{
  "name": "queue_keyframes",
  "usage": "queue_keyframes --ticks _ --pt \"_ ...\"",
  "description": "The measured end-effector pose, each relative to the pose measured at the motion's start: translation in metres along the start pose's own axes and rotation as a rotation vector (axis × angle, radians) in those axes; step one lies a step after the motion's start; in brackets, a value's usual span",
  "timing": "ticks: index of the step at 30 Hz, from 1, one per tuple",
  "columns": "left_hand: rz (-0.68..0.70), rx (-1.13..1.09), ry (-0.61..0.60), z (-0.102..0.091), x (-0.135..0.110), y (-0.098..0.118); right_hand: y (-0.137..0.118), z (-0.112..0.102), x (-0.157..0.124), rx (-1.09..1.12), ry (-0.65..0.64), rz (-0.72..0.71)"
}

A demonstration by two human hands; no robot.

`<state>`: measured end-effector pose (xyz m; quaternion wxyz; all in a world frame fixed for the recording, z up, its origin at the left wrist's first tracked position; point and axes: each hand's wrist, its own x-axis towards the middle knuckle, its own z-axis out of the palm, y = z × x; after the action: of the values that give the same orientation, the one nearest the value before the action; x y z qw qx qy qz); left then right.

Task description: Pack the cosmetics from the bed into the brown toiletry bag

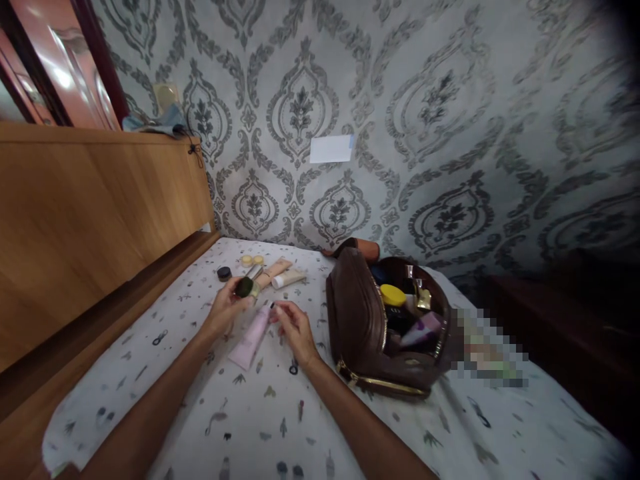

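My left hand [224, 310] is closed around a small glass container with a dark round lid [245, 287], held tilted above the bed. A pale pink squeeze tube [250, 339] slants just below it, with its narrow end towards my right hand [296, 331]. The right thumb and fingers are bent in at that narrow end, where a tiny dark part shows. Beyond my hands lie a cream tube with a white cap [289, 279], a peach tube [274, 269], two small yellow-lidded pots [252, 261] and a small dark round pot [224, 273].
A brown zip bag [356, 313] stands gaping to the right, holding a yellow-lidded jar [393, 295], a purple-and-white tube [421, 331] and gold-topped bottles. Behind it is an orange-brown item [367, 249]. A wooden board [100, 213] borders the patterned bed sheet [270, 427] on the left; a papered wall [380, 200] rises behind.
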<state>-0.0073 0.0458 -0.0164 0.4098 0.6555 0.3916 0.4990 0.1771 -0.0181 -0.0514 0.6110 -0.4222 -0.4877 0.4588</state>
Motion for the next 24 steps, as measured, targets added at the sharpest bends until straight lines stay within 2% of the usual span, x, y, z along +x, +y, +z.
queue_keyframes --ticks 4,7,14,24 --pt "0.047 -0.009 -0.153 0.029 -0.019 0.010 -0.004 -0.001 0.003 0.225 -0.094 0.101" --pt "0.038 0.018 -0.208 0.038 -0.027 0.012 -0.004 -0.004 0.005 0.363 -0.128 0.178" --pt "0.086 0.038 -0.199 0.040 -0.031 0.018 -0.008 -0.008 0.004 0.563 -0.145 0.242" --pt "0.031 0.035 -0.176 0.039 -0.029 0.013 -0.009 -0.006 0.002 0.546 -0.109 0.174"
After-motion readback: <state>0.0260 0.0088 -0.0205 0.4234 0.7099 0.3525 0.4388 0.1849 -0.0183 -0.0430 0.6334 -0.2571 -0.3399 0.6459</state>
